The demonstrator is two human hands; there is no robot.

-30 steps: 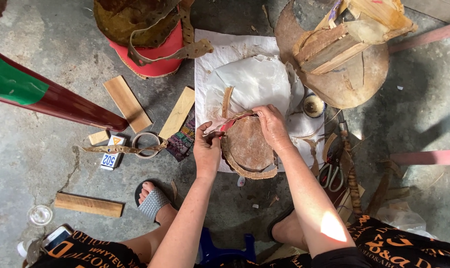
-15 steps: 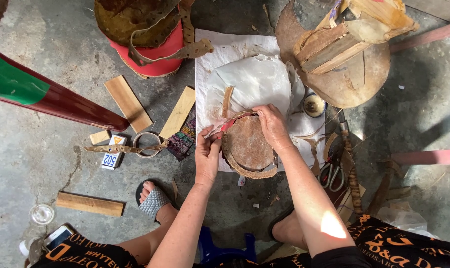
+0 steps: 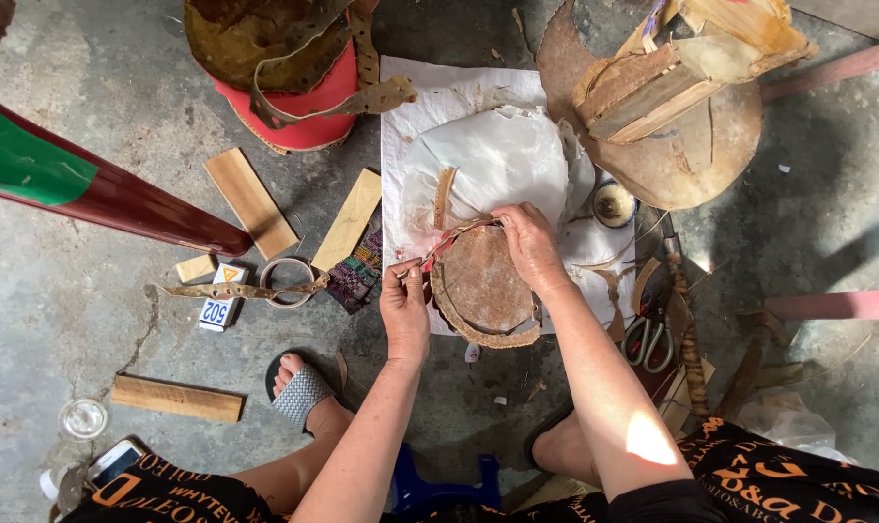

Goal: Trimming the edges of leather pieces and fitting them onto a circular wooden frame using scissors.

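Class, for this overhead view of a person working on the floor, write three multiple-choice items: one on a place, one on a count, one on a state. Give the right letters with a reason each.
1. Where does the round brown disc lie?
A. on the white sheet
B. inside the red bucket
C. on the blue stool

2. How many loose flat wooden slats lie on the concrete left of the sheet?
A. one
B. two
C. four

3. What is the left hand doing?
A. lying open on the floor
B. pinching a thin strip at the disc's edge
C. holding the scissors

Answers:
1 A, the disc rests on the sheet's lower part.
2 C, three long slats and one short block show there.
3 B, its fingertips close on the strip while the right hand presses the disc's rim.
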